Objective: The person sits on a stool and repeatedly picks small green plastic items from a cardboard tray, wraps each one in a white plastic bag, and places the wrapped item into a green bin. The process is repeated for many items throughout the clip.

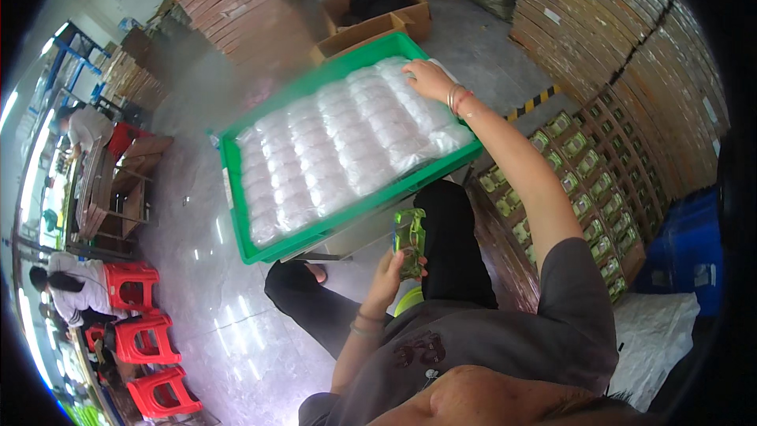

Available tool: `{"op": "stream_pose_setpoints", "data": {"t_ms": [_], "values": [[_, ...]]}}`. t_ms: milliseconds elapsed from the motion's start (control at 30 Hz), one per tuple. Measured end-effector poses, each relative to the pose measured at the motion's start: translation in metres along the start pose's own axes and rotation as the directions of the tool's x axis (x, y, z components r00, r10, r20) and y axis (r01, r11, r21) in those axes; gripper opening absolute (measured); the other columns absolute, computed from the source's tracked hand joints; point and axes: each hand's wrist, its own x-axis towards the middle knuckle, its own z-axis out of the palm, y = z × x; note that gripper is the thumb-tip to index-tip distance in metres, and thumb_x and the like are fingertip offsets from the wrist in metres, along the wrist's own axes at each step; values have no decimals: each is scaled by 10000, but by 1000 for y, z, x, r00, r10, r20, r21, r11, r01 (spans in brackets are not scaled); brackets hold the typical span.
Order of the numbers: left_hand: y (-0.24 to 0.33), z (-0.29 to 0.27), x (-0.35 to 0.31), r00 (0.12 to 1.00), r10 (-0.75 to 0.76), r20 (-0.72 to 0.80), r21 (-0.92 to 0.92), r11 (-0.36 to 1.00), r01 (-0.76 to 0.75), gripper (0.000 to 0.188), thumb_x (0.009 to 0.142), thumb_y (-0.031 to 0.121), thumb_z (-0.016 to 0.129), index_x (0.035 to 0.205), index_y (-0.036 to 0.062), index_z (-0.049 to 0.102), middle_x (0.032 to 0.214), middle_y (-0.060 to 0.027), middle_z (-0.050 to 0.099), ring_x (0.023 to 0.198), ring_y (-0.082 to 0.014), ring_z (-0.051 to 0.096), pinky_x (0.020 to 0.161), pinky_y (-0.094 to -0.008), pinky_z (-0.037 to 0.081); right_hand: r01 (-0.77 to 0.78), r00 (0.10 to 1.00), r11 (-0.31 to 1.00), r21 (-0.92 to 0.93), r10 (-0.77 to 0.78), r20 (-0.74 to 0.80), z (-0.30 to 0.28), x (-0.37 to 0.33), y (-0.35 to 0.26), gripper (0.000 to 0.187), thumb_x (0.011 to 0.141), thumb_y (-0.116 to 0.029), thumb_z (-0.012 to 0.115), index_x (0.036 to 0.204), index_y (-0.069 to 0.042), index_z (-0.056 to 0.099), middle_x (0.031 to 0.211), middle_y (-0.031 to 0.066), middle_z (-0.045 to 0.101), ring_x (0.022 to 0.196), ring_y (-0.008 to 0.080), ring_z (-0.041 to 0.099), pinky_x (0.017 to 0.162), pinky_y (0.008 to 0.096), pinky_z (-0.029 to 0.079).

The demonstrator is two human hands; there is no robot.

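My left hand (386,278) is closed round a translucent yellow-green, car-shaped plastic piece (410,237), held upright above my lap. A large green plastic tray (234,189) stands in front of me, filled with rows of white, shiny plastic-wrapped packets (339,142). At its far right corner my right hand (430,80) reaches in, with fingers bent down and pinching the film of a plastic packet (398,83). Its fingertips are partly hidden, so how much film they hold is unclear.
Right of me, a wooden tray (520,256) holds rows of similar green pieces, near tall stacked boards (623,24) and a blue bin (682,244). Behind the green tray stands an open cardboard box (414,20). Red stools (146,339) and people at workbenches are left.
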Motion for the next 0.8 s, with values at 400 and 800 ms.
{"op": "stream_pose_setpoints", "data": {"t_ms": [400,800], "values": [[-1,-19,-6,998,39,-46,-51,998,-41,668,926,543,438,1210,-60,474,1012,-161,606,848,-240,630,721,-347,500,-40,999,998,37,39,27,-18,19,-13,165,812,-126,611,923,-9,578,924,138,637,893,286,618,775,373,492],[3,5,34,998,31,49,-331,944,-13,521,970,455,404,1261,23,422,1060,-183,600,894,-225,619,749,-328,512,-175,944,11,985,285,164,-76,-210,-122,289,867,8,565,1152,59,576,1105,135,612,1000,209,624,824,302,529]]}}
